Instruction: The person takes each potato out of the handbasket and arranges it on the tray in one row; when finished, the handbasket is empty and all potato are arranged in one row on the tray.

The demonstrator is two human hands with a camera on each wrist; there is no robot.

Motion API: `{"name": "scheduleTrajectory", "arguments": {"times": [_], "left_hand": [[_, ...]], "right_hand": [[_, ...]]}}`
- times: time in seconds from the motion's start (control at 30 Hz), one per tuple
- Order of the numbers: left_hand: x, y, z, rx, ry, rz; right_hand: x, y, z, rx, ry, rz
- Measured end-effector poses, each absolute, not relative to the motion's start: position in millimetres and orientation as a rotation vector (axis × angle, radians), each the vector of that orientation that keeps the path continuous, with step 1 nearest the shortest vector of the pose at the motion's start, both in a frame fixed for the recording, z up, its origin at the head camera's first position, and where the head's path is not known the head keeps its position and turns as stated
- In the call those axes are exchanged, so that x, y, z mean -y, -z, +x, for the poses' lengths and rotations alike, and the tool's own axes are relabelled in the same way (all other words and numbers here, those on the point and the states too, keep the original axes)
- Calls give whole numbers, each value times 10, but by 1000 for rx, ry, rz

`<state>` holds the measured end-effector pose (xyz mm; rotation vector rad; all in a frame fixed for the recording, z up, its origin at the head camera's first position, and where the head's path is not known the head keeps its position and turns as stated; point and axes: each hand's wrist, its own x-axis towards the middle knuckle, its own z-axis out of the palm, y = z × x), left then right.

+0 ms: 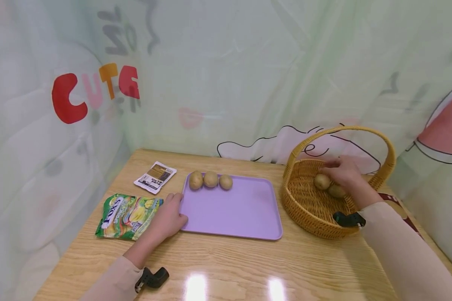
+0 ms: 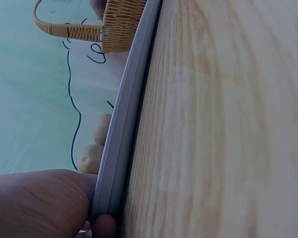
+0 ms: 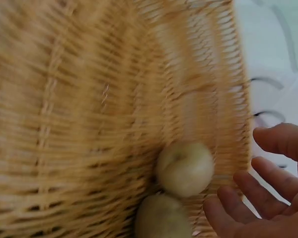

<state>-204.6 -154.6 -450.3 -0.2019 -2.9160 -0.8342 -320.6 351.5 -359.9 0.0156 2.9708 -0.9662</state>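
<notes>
My left hand [image 1: 168, 215] grips the left edge of a purple tray [image 1: 237, 209]; in the left wrist view its fingers pinch the tray's rim [image 2: 120, 129]. Three potatoes [image 1: 211, 179] sit in a row along the tray's far left side. My right hand [image 1: 344, 171] is over the far side of a wicker basket [image 1: 312, 219], fingers spread and holding nothing in the right wrist view. Inside the basket, two potatoes lie side by side: one paler [image 3: 185, 168], the other [image 3: 163, 218] partly cut off by the frame. The fingertips are close beside the paler one.
A green candy bag [image 1: 124, 215] lies left of the tray, partly behind the left hand. Farther back is a small white-and-brown packet [image 1: 155, 177]. The basket's tall handle [image 1: 346, 128] arches over its opening. A dark red item [image 1: 397, 207] lies right of the basket. Printed curtains surround the wooden table.
</notes>
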Motion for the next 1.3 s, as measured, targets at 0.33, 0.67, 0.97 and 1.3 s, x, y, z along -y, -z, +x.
{"name": "scheduleTrajectory", "arguments": {"times": [0.33, 0.67, 0.97, 1.3], "left_hand": [[1544, 4521, -2066, 2903, 838, -198], [1556, 4530, -2083, 2907, 838, -181], [1547, 4541, -2091, 2900, 849, -197], [1552, 4531, -2076, 2896, 855, -195]], "right_hand": [[-3586, 3829, -3315, -2945, 804, -98], [-3438, 3845, -3293, -2827, 925, -159], [-3389, 3893, -3255, -2684, 1040, -84], [-3446, 3906, -3292, -2741, 880, -116]]}}
